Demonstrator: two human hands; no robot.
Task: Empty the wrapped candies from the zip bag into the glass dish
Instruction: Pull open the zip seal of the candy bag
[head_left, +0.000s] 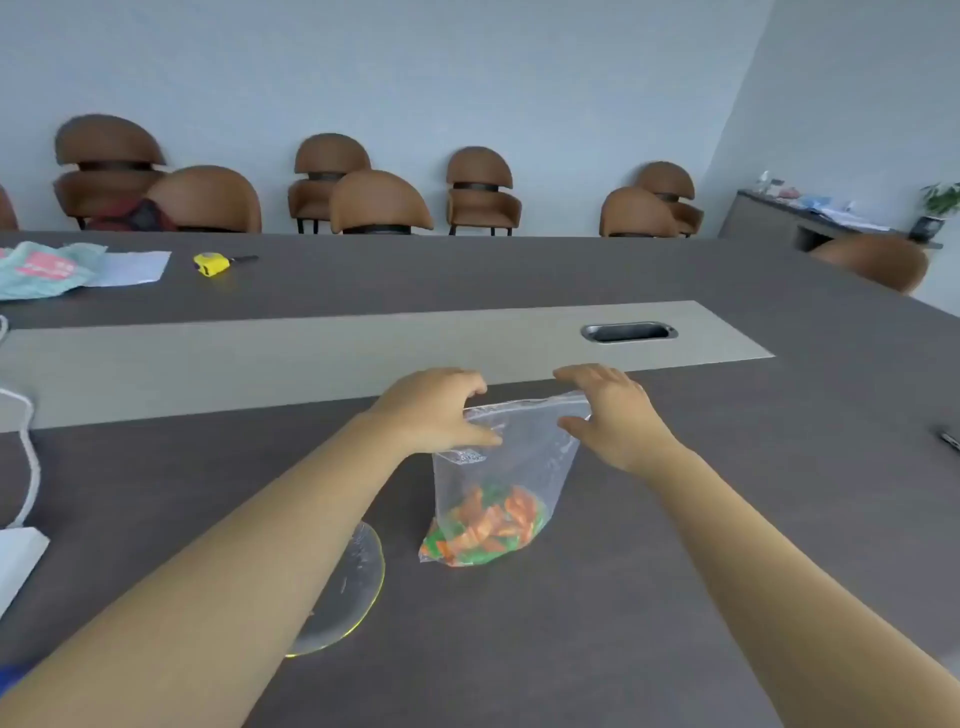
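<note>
Both hands (434, 410) (615, 415) pinch zip bag (511, 452) top; candies (485, 525) inside.

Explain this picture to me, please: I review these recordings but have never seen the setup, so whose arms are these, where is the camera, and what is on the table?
There is no machine here. A person wears one wide-angle camera on the head, so you look forward and down along their two bare arms. The left hand and right hand both grip the top edge of a clear zip bag, which stands on the dark table. Orange and green wrapped candies sit in the bag's bottom. The glass dish lies nearer the person, partly hidden under the left forearm. Farther off lie a yellow tape measure and some papers.
</note>
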